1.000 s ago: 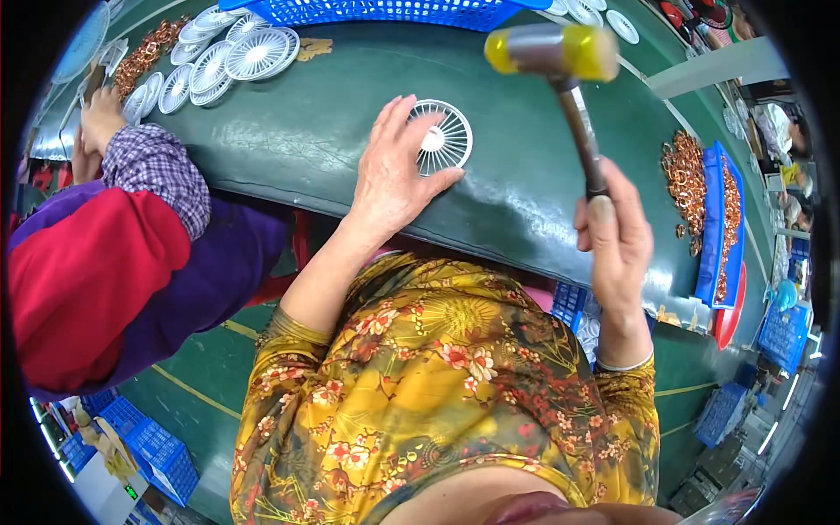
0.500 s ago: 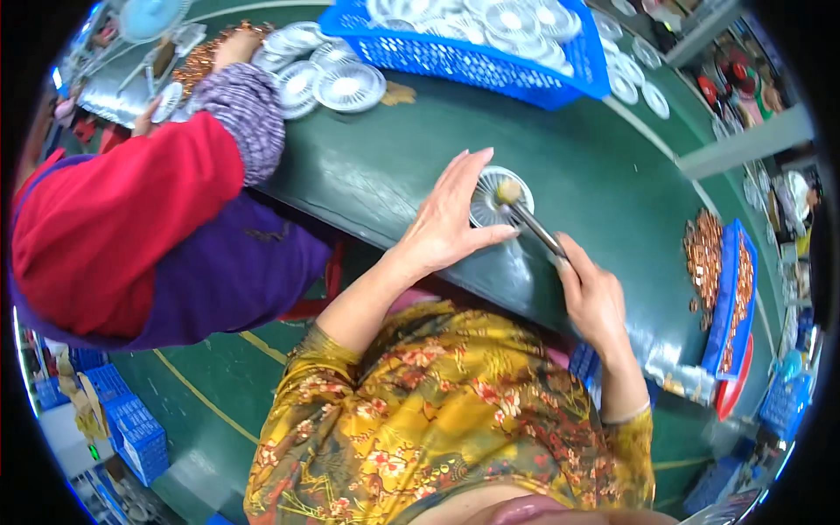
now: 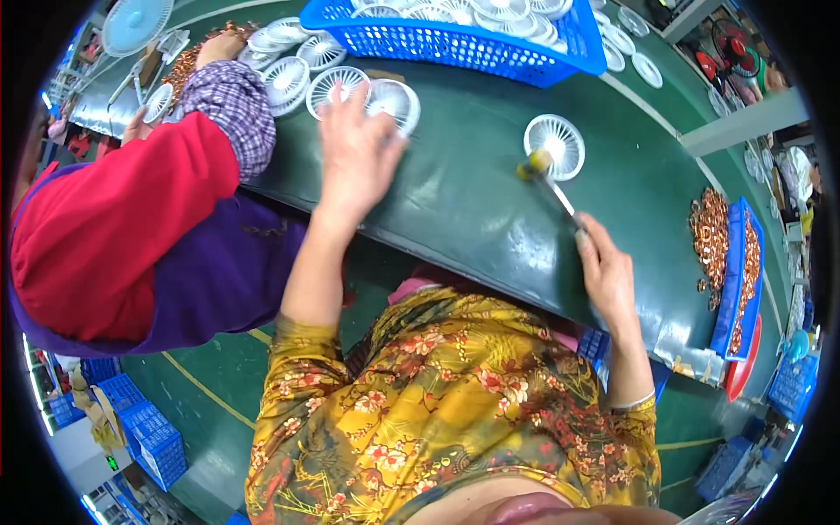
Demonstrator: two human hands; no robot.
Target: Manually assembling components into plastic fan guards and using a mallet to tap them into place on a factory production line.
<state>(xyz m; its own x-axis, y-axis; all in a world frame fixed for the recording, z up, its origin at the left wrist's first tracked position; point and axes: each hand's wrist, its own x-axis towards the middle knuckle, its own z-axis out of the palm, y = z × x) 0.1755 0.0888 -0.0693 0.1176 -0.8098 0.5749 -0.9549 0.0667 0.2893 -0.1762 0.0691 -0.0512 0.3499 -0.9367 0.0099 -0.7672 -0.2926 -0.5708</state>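
My left hand (image 3: 357,157) reaches over two white round slotted discs, blurred by motion. Its fingers stretch forward across the edge of the left disc (image 3: 325,86), and its thumb is apart beside the right disc (image 3: 398,103). Whether the fingertips press on a disc is unclear. Closed round the handle of a small mallet (image 3: 556,194) is my right hand (image 3: 608,271). The mallet's yellowish head is next to the lower left rim of another white slotted disc (image 3: 567,144), which lies flat on the green tabletop (image 3: 472,166).
A blue basket (image 3: 455,48) full of such discs stands at the back. More discs (image 3: 284,83) lie at the left. Beside me on the left works a person in red sleeves (image 3: 140,192). Copper-coloured pieces (image 3: 709,232) and a blue tray (image 3: 731,289) lie at the right.
My left hand has swung left, from the disc in front of me to the discs at the left. That disc now lies farther right and back. The mallet head has come off its centre.
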